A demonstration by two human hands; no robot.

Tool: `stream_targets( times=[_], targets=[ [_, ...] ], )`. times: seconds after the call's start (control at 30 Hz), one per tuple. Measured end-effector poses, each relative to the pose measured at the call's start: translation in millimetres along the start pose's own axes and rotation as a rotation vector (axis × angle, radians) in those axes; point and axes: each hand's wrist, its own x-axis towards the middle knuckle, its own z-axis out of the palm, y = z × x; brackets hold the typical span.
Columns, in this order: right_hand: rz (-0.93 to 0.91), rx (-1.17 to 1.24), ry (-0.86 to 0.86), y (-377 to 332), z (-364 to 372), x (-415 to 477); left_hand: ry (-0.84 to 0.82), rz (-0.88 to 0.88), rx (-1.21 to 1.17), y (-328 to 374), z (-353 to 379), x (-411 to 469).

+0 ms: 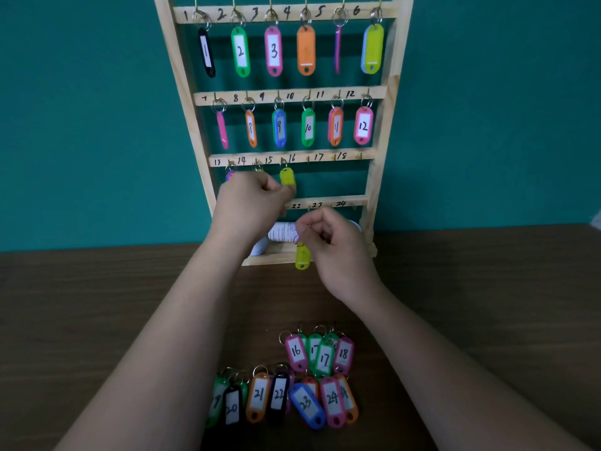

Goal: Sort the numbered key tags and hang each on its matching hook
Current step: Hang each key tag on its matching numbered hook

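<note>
Watching closely: left hand [257, 203] pinched the yellow tag [287, 176] on hook 15 [283, 162], right hand [328, 244] dangled a yellow-green tag [303, 258] by its ring [296, 240]. Number hidden, so it could've hit the wrong hook.

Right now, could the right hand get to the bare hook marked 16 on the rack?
Probably yes. The hook carries nothing, and the right hand, pinching a yellow tag by its ring, sits just below it with open space between. The left hand holds the neighbouring tag, off to the side.

Plain room, teal wall [81, 125], dark wooden table [97, 304], numbered hook rack [385, 125]
</note>
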Motion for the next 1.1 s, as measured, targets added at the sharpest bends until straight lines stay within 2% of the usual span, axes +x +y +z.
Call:
stream_targets(
  times=[0.1,0.17,0.3,0.43,0.8,1.0,1.1],
  targets=[
    [-0.031,0.036,0.086,0.0,-3.7,2.3,-0.284,-0.041,0.022,6.2,-2.6,-8.4],
    [-0.047,0.051,0.137,-0.7,-6.1,2.4,-0.394,-0.071,-0.029,10.1,-3.3,-13.8],
    [-0.067,0.048,0.247,-4.5,-10.5,2.3,-0.442,-0.074,-0.036,11.1,-5.3,-18.3],
    [-0.070,0.041,0.276,-7.2,-11.4,2.5,-0.470,-0.042,-0.011,9.3,-4.3,-19.9],
    [-0.075,0.010,0.285,-8.3,-10.2,0.5,-0.333,0.011,-0.108,7.3,4.0,-17.9],
    [-0.004,0.050,0.199,-5.6,-5.6,0.9,-0.027,0.113,-0.246,6.9,-6.2,-4.4],
    [0.012,0.063,0.179,-3.4,-4.3,1.8,0.136,0.156,-0.204,4.6,-5.4,1.5]
  ],
)
